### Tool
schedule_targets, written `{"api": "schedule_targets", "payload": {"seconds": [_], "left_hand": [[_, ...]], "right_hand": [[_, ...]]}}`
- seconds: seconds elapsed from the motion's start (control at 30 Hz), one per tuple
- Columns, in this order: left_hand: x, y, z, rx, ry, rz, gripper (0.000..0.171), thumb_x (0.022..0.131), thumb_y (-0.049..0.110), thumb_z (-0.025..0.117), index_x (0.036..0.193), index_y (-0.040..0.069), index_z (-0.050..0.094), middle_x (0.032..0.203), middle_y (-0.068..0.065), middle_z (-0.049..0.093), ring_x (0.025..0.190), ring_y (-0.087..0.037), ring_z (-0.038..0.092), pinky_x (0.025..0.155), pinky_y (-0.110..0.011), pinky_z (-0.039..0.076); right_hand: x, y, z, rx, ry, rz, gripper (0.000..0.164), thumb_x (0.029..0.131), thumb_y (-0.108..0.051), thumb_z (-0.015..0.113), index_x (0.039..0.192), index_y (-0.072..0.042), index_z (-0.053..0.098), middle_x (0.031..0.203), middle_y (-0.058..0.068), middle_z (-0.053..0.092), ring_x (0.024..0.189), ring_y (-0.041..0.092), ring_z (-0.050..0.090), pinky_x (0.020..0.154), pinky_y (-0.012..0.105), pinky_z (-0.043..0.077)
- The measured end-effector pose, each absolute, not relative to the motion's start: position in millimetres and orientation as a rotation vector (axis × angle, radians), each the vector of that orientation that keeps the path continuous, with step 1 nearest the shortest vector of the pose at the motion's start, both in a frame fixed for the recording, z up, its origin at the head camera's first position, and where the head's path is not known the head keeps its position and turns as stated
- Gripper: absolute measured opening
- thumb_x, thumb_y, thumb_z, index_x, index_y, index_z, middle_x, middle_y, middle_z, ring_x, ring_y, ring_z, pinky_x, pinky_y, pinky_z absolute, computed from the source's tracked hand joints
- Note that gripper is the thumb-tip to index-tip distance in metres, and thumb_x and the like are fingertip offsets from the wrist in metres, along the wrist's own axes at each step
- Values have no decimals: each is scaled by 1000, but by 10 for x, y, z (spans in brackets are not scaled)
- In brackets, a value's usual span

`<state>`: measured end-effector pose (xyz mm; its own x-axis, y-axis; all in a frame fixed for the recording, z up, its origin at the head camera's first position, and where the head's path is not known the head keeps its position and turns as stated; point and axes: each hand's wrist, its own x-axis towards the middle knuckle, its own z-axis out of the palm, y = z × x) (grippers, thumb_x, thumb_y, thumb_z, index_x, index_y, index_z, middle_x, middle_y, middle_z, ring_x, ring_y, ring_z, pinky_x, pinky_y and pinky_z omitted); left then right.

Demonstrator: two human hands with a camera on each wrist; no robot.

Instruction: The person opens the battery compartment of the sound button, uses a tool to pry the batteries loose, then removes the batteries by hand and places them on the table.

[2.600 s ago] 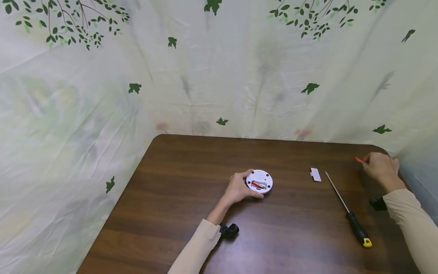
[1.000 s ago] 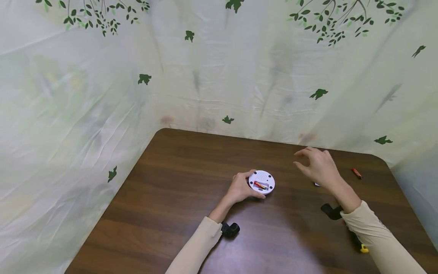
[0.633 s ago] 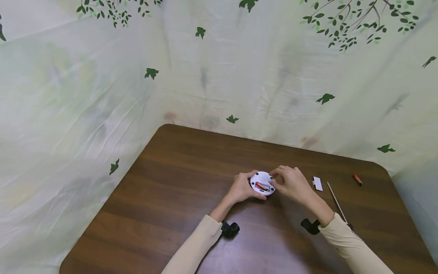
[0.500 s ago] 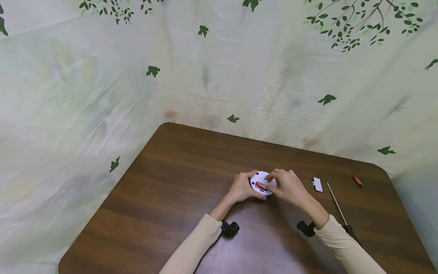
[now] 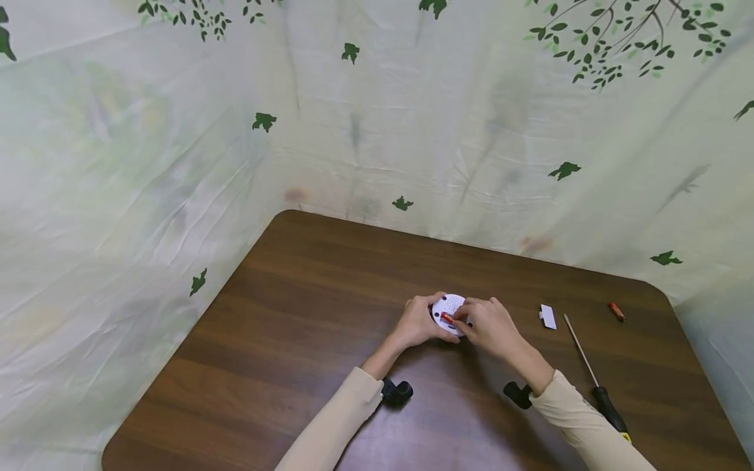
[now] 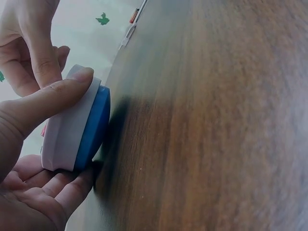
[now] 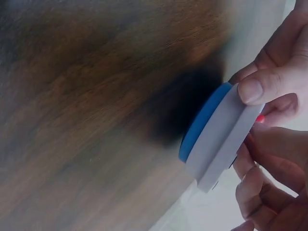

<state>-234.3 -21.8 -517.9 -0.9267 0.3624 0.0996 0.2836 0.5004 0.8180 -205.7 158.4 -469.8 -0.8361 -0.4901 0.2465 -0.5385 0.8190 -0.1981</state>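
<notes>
My left hand [image 5: 417,322] grips the rim of a round white device [image 5: 449,304], with the thumb on one side and the fingers on the other. The device's perforated face with dark feet is up; its blue underside [image 6: 94,127] faces the table. A red battery [image 5: 447,318] sits at its battery compartment, which is partly hidden by my right hand [image 5: 487,327]. The right thumb and forefinger pinch at the battery's end. In the right wrist view a red battery tip [image 7: 260,118] stands out above the white face, close to the right fingers.
To the right on the brown wooden table [image 5: 330,281] lie a white battery cover [image 5: 548,316], a long screwdriver [image 5: 604,400] with a black and yellow handle, and another red battery [image 5: 616,311]. A leaf-patterned curtain [image 5: 377,131] hangs behind the table.
The right hand let go of a red battery at the far right, came left to the device and closed in on the battery there. The left hand kept holding the device.
</notes>
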Motion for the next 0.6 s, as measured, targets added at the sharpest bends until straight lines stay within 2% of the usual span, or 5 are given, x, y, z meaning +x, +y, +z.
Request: {"api": "schedule_targets", "payload": {"seconds": [0.3,0.6], "left_hand": [[-2331,-212,-5128,544,2640,1401,83,57,27,103,132,16,70,115,-6,78,98,-18,65,89,-31,50],[-2341,-199,-5137,563,2659,1386,80,57,28,103,130,17,72,113,-5,78,97,-19,66,88,-30,50]], "right_hand": [[-2053,1567,-4730,783,-2795,370,8,79,-8,84,84,-10,77,81,-1,70,67,15,64,64,30,36],[-2062,1652,-4675,723,-2806,368,10,81,-9,84,85,-7,76,81,0,70,65,14,63,65,32,40]]}}
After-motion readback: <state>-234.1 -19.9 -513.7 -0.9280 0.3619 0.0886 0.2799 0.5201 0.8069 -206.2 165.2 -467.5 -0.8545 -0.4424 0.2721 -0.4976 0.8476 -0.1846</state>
